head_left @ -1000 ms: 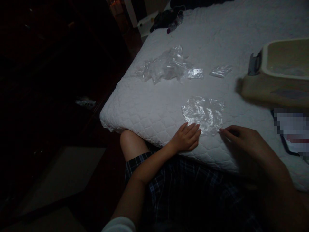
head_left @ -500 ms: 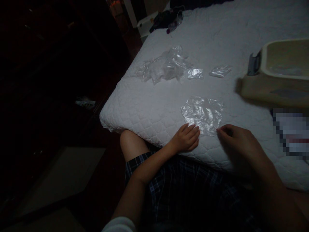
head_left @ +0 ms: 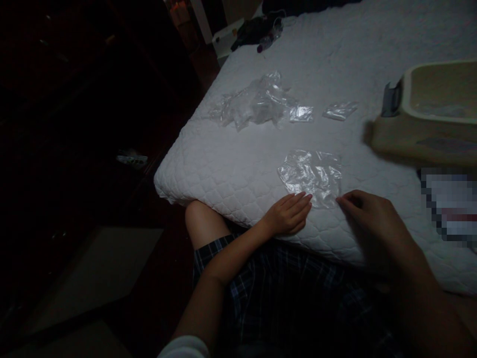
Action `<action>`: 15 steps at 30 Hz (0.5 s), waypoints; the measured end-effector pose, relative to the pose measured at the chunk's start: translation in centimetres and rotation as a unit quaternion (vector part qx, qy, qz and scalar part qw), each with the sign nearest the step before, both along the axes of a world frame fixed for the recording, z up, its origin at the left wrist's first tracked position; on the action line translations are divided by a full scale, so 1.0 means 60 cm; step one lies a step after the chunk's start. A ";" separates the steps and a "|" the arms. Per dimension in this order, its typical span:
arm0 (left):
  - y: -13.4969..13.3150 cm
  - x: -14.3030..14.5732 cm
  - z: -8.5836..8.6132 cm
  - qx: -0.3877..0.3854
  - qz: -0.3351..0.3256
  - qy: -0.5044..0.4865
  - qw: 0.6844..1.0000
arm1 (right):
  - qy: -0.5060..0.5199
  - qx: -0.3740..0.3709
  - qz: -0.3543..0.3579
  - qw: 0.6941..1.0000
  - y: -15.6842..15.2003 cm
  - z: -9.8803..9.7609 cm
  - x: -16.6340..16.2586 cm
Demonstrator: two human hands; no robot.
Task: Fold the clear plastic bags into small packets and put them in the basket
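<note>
The left hand lies flat and open on the edge of the bed, palm down, its fingertips touching the near left corner of a clear plastic bag. The grip of that hand holds nothing; the fingers are stretched out and pressed on the quilted cover. The right hand rests just beside the bag's near right corner, fingers curled inward with thumb and forefinger drawn together at the plastic's edge; whether that grip actually pinches the bag cannot be told in the dim light. The bag is spread out flat and wrinkled on the bed, between the two hands and a little beyond them.

Farther up the bed lies a crumpled pile of plastic, with a small folded bag touching its right end and another small bag near that one, lying apart. To the right stands a beige tub with a grey handle. At the far corner of the bed lie some dark things too dim to make out. Below the mattress edge show a bare knee and checked shorts
</note>
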State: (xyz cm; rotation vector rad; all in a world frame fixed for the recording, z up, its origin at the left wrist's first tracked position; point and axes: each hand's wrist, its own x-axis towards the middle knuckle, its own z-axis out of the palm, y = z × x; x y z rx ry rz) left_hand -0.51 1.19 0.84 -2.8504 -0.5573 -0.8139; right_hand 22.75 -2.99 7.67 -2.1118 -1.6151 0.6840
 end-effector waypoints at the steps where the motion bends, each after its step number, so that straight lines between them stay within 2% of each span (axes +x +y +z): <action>1: 0.000 -0.001 -0.001 0.009 0.003 -0.008 1.000 | 0.006 0.006 -0.005 1.000 0.000 -0.001 0.001; 8: -0.001 -0.004 -0.014 -0.046 0.053 -0.004 0.998 | 0.033 0.056 -0.034 0.997 0.006 -0.002 0.005; 15: -0.002 -0.002 -0.005 0.011 0.052 -0.010 0.999 | 0.071 0.087 -0.051 0.992 0.009 -0.004 -0.001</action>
